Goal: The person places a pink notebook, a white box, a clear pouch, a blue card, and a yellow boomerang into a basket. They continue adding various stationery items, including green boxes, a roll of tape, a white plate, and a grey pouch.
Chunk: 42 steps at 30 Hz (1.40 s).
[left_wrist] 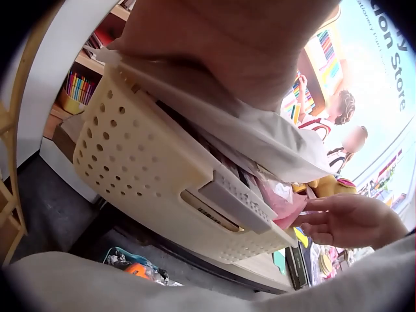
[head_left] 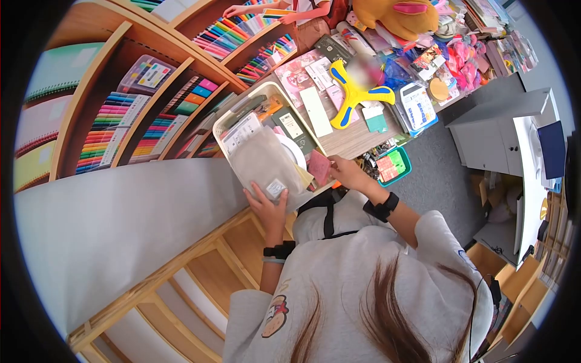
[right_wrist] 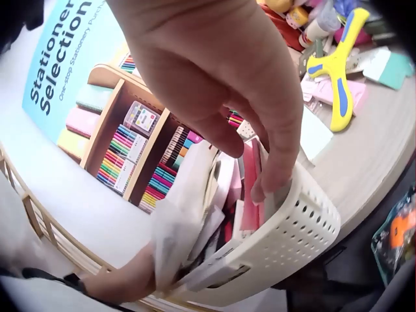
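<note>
The left hand (head_left: 269, 209) grips a beige pouch (head_left: 261, 158) at the near rim of the basket (head_left: 238, 112). The right hand (head_left: 346, 172) pinches a pink packet (head_left: 319, 166) at its corner, which overhangs the crowded desk (head_left: 354, 140).

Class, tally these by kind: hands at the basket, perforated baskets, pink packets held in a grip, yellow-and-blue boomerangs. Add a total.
Hands at the basket: 2 (left hand, right hand)
Perforated basket: 1
Pink packet in the right hand's grip: 1
Yellow-and-blue boomerang: 1
Total: 5

Wood shelves (head_left: 94, 85) left, grey floor (head_left: 436, 175), white cabinet (head_left: 484, 133).
</note>
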Tool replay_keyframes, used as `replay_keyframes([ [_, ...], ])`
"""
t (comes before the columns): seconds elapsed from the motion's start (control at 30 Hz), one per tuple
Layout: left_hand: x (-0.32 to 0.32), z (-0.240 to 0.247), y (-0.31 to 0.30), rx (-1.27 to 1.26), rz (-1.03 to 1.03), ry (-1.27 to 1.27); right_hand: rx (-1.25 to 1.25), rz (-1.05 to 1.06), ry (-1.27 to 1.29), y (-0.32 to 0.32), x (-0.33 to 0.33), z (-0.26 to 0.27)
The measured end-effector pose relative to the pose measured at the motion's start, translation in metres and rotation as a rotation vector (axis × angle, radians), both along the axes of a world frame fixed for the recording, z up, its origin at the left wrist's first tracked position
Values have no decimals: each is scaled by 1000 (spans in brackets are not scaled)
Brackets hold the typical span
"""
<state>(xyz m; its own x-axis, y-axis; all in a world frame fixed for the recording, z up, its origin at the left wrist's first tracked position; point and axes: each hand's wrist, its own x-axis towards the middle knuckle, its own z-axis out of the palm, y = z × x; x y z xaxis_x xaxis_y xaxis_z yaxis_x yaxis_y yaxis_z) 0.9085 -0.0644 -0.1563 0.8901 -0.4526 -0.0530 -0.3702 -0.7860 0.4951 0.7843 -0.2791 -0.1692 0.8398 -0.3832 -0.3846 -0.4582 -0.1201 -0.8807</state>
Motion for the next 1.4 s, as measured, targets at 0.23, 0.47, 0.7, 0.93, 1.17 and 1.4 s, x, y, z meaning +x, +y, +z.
replay_keyframes([
  [0.23,1,-1,2,3,-9,8,-267,29,62,-9,24,30],
  [0.47,1,3,0,10,-5,5,-442,82,318,-8,46,58],
  [0.7,1,4,0,1,-6,-16,-358,129,443,-8,50,24],
  [0.93,4,3,0,35,-10,14,-428,18,339,-49,55,-9],
  [1.17,4,1,3,73,-25,6,-639,-60,536,-51,95,-46],
  [1.4,5,-1,4,44,-48,39,-590,-35,533,-67,99,-47],
])
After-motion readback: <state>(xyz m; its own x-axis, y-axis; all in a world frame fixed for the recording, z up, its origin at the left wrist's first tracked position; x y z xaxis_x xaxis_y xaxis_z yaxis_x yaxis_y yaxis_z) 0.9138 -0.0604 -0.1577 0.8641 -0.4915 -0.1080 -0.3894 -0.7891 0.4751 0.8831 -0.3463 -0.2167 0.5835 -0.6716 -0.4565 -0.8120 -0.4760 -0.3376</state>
